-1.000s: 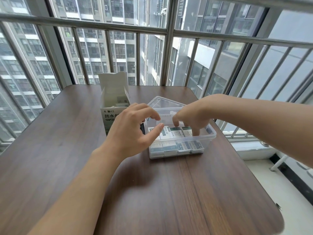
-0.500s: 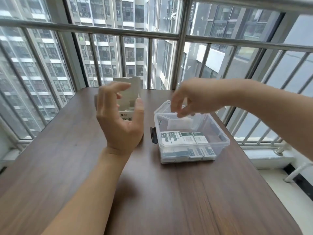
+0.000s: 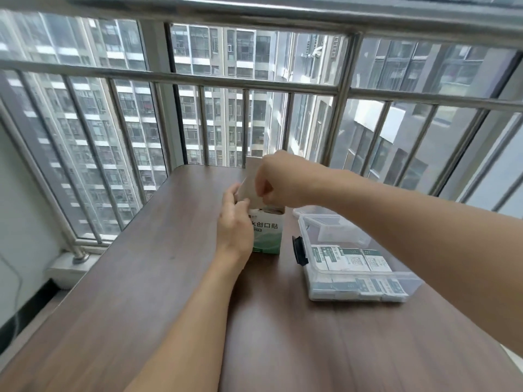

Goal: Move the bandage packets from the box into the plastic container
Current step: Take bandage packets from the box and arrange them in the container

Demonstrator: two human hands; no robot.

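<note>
A: Both hands have left the container and gone to the box since a moment back.

B: Near to far, then?

A: Closest on the bench, the container sits open, packets lying flat inside in rows. Just left of it stands the box. The left hand wraps its side, steadying it. The right hand, above the mouth, has its fingers curled at the raised flap; whether it pinches the flap or a packet, I cannot tell.

B: How will the packets handle?

A: Probably light, thin, bendy and a little slick. I'd pinch a small stack by its edges, keeping the cardboard braced.
</note>
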